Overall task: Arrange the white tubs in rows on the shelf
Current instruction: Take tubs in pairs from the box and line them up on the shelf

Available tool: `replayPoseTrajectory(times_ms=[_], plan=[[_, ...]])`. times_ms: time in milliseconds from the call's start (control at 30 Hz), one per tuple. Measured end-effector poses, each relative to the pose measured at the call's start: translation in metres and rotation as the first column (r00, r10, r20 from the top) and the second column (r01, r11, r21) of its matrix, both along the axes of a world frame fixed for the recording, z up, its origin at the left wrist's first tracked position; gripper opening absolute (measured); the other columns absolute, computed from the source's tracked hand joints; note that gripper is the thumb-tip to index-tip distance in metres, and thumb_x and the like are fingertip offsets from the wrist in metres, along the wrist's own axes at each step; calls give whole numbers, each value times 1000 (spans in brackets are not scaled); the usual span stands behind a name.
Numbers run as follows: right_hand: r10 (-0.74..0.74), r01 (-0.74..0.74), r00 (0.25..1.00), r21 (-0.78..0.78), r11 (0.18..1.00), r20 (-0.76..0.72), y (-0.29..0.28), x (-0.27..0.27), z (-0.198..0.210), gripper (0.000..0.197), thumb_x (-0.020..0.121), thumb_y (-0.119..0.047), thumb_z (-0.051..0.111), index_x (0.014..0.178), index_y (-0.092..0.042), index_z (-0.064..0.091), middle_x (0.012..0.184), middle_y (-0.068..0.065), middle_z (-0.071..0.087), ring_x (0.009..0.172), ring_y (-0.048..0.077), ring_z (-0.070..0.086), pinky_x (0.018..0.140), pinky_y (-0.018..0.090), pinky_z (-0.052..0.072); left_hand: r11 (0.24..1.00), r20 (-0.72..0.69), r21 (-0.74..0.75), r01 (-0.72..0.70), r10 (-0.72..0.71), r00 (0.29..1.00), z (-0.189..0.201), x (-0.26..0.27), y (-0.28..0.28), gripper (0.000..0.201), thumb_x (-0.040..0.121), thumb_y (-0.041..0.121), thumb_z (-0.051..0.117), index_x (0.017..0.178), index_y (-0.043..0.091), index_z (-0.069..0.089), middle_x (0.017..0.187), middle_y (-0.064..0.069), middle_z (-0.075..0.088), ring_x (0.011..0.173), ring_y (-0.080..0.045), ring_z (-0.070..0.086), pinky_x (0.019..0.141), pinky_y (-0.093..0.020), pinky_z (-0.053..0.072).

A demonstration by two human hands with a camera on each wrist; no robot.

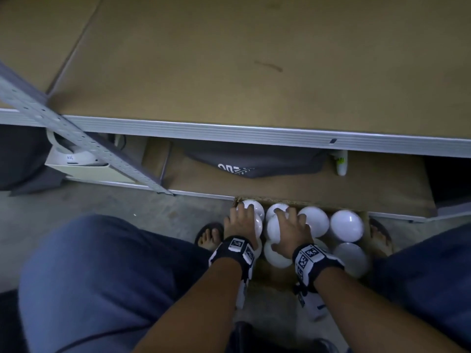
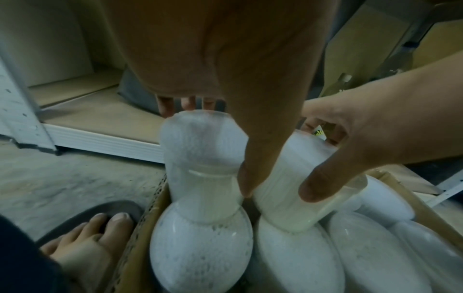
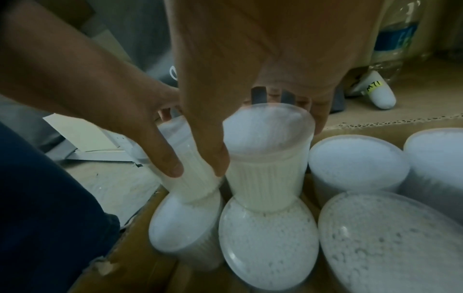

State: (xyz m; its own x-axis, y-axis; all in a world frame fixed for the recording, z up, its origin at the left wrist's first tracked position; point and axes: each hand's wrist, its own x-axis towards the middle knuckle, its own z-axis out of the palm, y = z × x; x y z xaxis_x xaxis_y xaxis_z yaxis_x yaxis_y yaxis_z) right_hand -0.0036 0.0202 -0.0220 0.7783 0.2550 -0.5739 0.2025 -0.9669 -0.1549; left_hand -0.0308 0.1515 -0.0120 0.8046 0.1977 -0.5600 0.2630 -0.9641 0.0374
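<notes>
Several white tubs filled with white beads stand stacked in a cardboard box (image 1: 272, 276) on the floor between my feet. My left hand (image 1: 240, 217) grips the top of an upper tub (image 2: 200, 146) at the box's left, fingers behind it and thumb (image 2: 250, 158) in front. My right hand (image 1: 289, 226) grips the neighbouring upper tub (image 3: 268, 158) the same way. Both held tubs rest on the lids of tubs below. More tubs (image 1: 346, 225) stand to the right. The brown shelf board (image 1: 254, 72) above holds no tubs.
A grey perforated metal upright (image 1: 76, 133) crosses at the left. On the lower shelf (image 1: 280, 184) lie a grey bag (image 1: 249, 161) and a white labelled bottle (image 1: 341, 164). My sandalled feet (image 1: 210, 235) flank the box; my knees fill the lower corners.
</notes>
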Motion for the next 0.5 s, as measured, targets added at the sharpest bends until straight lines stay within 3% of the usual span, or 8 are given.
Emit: replayPoseTrajectory(times_ms=[267,500], plan=[[-30,31,999,23,999,-33,-3,-1,5,92,67,-40,77,142,-34,23,144,2,22,125,31,33,97,42,44,988,-129,-98,-117,104,986,12,1,-3,87,70,27,76,139,31,22,145,-2,19,132,-35,25,90,-48,46],[-17,18,1000,35,999,-27,-15,8,54,91,64,-41,78,140,-32,29,140,3,26,129,33,32,101,42,41,980,6,-176,-88,90,996,50,8,-15,90,63,31,78,137,28,27,139,-1,27,130,-32,30,96,-43,44]])
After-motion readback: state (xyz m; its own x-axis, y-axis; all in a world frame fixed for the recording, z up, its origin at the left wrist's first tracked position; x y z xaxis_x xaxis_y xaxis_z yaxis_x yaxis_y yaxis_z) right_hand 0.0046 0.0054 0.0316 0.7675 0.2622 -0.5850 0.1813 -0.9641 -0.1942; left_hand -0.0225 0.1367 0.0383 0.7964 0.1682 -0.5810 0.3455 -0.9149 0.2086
